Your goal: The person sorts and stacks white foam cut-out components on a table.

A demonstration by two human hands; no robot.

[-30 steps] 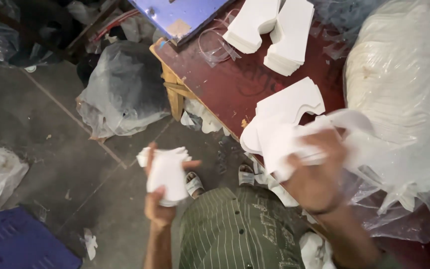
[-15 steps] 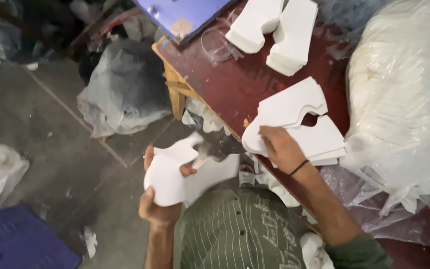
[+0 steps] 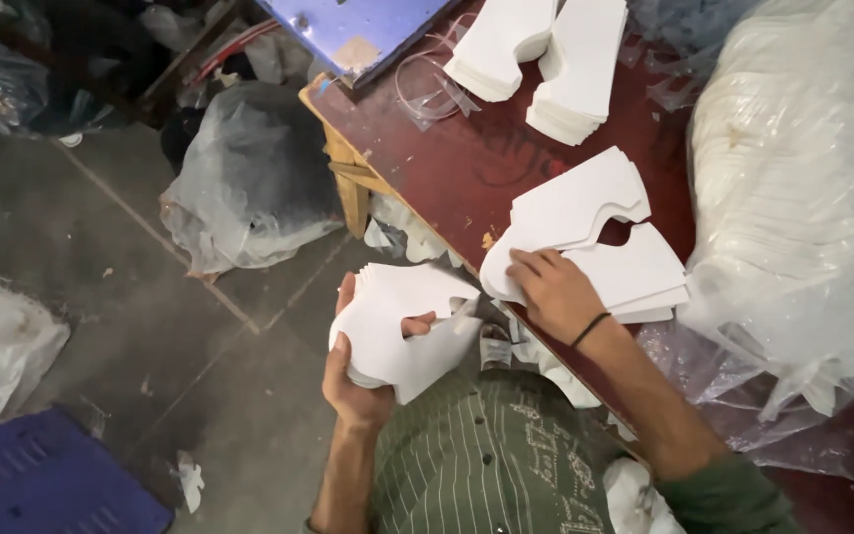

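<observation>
On red worktable (image 3: 427, 168), right hand (image 3: 555, 294) presses flat, fingers together, on white cutout stack (image 3: 635, 272); left hand (image 3: 363, 381) clamps a probably light, bendable cutout bundle (image 3: 402, 326) by its edge.

Clear plastic bags (image 3: 249, 183) of pale scraps lie on the floor; a large one (image 3: 803, 208) sits on the table.

cutout stack (image 3: 595, 247) on table (image 3: 447, 168), bag (image 3: 249, 178) left of it

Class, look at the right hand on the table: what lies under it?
The right hand rests on a stack of white cut-out sheets lying on the dark red table. The sheets beneath the top one, and the table under the stack, are covered.
</observation>
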